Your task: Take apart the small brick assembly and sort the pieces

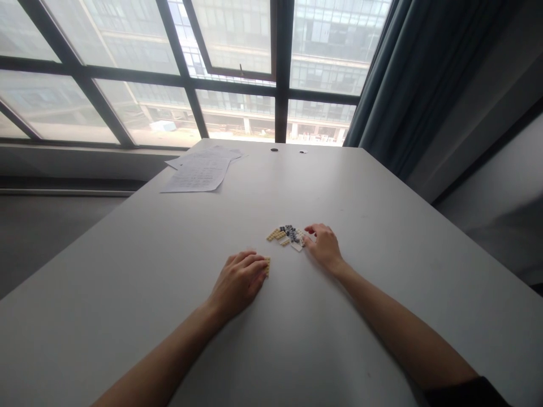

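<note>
My left hand [241, 281] lies palm down on the white table [169, 271], its fingers bent over a small tan studded plate [267, 265] whose edge shows at the fingertips. My right hand [324, 245] rests to the right, fingers curled at the edge of a small heap of building bricks [287, 235], tan, dark grey and white. Its fingertips pinch among the nearest pieces; what they hold is too small to make out.
Several printed paper sheets [201, 169] lie at the far left of the table. Two small dark round objects [274, 150] sit near the far edge. Large windows [190, 68] stand behind, and a dark curtain [407, 85] hangs at the right.
</note>
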`<state>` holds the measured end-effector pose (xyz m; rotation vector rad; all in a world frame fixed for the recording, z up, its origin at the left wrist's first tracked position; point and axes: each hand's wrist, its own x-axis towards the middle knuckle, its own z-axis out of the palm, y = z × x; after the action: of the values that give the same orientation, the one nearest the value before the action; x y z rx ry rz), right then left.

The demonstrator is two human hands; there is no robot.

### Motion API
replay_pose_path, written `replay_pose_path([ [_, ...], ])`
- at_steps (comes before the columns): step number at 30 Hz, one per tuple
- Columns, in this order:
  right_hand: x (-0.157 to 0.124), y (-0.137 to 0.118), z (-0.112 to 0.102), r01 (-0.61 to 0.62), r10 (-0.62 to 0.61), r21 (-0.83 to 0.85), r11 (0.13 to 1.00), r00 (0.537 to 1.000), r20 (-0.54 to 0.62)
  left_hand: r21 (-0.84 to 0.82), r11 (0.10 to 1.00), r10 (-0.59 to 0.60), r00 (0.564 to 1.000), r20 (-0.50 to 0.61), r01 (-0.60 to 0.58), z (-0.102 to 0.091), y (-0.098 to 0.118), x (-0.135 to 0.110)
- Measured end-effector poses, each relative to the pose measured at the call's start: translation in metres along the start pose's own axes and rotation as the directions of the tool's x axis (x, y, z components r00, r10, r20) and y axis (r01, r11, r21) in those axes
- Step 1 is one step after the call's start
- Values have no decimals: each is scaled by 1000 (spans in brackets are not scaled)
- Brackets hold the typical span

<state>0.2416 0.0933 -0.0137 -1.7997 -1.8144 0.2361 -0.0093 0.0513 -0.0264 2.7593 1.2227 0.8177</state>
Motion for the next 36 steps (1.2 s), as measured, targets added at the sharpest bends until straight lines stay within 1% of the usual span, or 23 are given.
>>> replay_pose_path([
  [3,3,-16,7,115,-114,-35,993,993,31,13,1000,3,1000,9,-3,0,0,0],
  [5,5,-27,13,164,-159,-73,984,985,65,12,1000,9,1000,5,-9,0,0,-1],
  [8,7,-41,22,193,-183,-133,972,979,87,0,1000,9,1000,-7,-9,0,1,-1],
  [11,8,-48,28,220,-207,-175,960,974,93,-5,1000,9,1000,-11,-9,-1,2,0],
  [14,9,-50,31,246,-230,-170,954,967,108,1,1000,16,1000,-10,-16,-1,3,0],
  [19,9,-46,30,228,-213,-105,968,967,137,-8,1000,9,1000,-2,-9,0,2,-1],
  [25,10,-40,29,232,-224,-71,970,969,103,-11,1000,-3,1000,6,3,1,2,-2],
  [31,13,-43,26,231,-222,-76,970,969,111,-9,998,-55,998,-8,55,-1,4,-2],
  [36,18,-48,31,252,-235,-98,963,959,158,-3,998,-65,998,15,65,-2,5,-2],
])
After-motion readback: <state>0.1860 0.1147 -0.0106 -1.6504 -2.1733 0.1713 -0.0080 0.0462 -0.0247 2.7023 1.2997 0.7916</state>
